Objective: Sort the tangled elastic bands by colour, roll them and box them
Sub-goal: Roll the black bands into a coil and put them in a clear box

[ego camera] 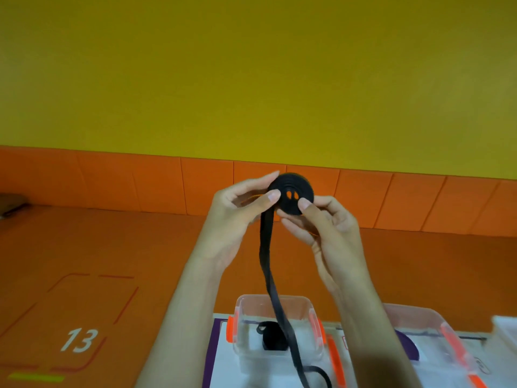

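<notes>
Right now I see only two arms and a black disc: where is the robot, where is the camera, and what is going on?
There is no robot here: a person wears one camera on the head, looking forward and down. The left hand and right hand both pinch a black elastic roll, held up before an orange and yellow wall. Its loose tail hangs down toward a clear box with orange latches, where another black roll lies. A second clear box stands to its right.
</notes>
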Motion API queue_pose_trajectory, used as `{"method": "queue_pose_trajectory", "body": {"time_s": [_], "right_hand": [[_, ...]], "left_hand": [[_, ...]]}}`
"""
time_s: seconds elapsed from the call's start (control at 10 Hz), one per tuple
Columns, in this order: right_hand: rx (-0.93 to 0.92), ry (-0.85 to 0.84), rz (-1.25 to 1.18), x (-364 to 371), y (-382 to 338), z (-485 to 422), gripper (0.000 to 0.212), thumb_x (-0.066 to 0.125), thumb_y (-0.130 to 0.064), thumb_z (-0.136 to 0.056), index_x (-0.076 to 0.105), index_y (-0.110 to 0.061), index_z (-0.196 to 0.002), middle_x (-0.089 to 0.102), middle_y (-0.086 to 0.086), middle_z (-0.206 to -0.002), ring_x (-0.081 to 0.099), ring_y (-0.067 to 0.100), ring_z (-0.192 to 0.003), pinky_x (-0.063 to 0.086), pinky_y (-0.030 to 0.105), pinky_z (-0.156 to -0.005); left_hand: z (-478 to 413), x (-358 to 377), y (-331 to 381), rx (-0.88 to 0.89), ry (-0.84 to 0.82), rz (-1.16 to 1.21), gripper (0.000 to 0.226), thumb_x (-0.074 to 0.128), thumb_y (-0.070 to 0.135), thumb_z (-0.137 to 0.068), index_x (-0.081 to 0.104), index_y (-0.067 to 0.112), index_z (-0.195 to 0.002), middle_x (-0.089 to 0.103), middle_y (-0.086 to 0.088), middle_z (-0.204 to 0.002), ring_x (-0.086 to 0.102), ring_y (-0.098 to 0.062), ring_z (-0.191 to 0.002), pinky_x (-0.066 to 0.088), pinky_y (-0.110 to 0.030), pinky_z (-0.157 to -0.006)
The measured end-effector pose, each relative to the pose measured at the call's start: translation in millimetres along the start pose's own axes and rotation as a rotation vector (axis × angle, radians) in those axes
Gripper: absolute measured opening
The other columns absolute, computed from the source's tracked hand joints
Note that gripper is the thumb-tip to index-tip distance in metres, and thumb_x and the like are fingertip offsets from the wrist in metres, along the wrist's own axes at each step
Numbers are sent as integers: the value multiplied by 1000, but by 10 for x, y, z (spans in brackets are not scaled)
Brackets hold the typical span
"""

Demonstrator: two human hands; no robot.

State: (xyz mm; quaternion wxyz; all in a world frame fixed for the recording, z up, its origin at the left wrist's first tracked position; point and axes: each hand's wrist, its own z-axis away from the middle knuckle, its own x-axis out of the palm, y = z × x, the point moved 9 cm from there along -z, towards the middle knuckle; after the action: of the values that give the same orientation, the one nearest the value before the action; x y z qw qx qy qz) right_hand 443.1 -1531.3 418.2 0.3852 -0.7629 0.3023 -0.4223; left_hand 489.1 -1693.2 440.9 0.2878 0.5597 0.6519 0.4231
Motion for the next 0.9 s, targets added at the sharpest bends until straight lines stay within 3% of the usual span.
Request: {"method": "queue_pose_trajectory", "body": {"time_s": [0.1, 0.2, 0.3, 0.4, 0.5, 0.6, 0.7, 0.8, 0.9], "right_hand": [[29, -46, 164, -23, -1, -45, 8, 75, -13, -97, 72, -8, -102, 81, 13, -104, 79, 24, -101, 65, 32, -78], [-17, -72, 307, -11, -212, -116, 16, 79, -20, -93, 78, -14, -107, 78, 8, -101, 77, 18, -83, 61, 24, -67], [-67, -84, 213, 80, -388, -166, 20, 78, -19, -93, 75, -11, -111, 74, 22, -107, 81, 31, -86, 64, 29, -71], [-139, -58, 120, 150, -494, -194, 9, 75, -7, -96, 72, -8, -104, 70, 30, -112, 78, 40, -100, 65, 34, -80], [-97, -44, 71, 177, -453, -180, 8, 75, -7, -96, 67, -6, -99, 76, 25, -103, 80, 39, -95, 66, 35, -77], [-91, -73, 340, 125, -417, -194, 9, 78, -11, -94, 70, -6, -96, 80, 10, -93, 79, 23, -87, 63, 29, -67], [-71, -106, 388, 105, -460, -184, 8, 79, -14, -93, 79, -17, -101, 78, 2, -92, 72, 17, -71, 60, 25, -61], [-52, -85, 284, 74, -428, -140, 4, 81, -16, -92, 79, -16, -95, 78, 9, -95, 78, 27, -74, 64, 31, -66], [10, -63, 144, 50, -204, -64, 11, 83, -8, -89, 73, -12, -90, 75, 22, -106, 79, 38, -95, 66, 39, -77]], "left_hand": [[-50, -49, 111, 42, -1, -2, 27, 85, 23, -89, 83, 32, -114, 82, 2, -116, 76, -17, -114, 59, -25, -94], [-87, -96, 251, 104, 68, -1, 24, 90, 21, -85, 84, 26, -107, 83, -2, -109, 79, -18, -106, 59, -20, -87], [-120, -33, 433, 159, 118, 50, 21, 91, 24, -82, 84, 25, -102, 83, -4, -107, 79, -19, -104, 59, -20, -85], [-174, 55, 546, 168, 76, 123, 26, 89, 32, -85, 84, 27, -110, 82, -3, -115, 76, -22, -113, 59, -29, -94], [-189, 88, 572, 132, 42, 103, 28, 87, 26, -87, 84, 30, -115, 81, -1, -117, 76, -18, -114, 60, -25, -90], [-154, 12, 577, 154, 69, -32, 22, 88, 20, -87, 84, 25, -108, 83, -2, -107, 79, -18, -103, 59, -21, -85], [-121, -36, 529, 156, 93, -124, 17, 90, 18, -86, 81, 22, -100, 83, -1, -98, 80, -18, -96, 59, -21, -82], [-66, -14, 454, 156, 111, -95, 14, 87, 15, -88, 82, 19, -100, 83, -1, -101, 79, -16, -98, 59, -19, -82], [32, 28, 318, 109, 45, -34, 23, 84, 19, -91, 84, 24, -113, 82, 3, -114, 77, -12, -110, 56, -15, -90]]}}
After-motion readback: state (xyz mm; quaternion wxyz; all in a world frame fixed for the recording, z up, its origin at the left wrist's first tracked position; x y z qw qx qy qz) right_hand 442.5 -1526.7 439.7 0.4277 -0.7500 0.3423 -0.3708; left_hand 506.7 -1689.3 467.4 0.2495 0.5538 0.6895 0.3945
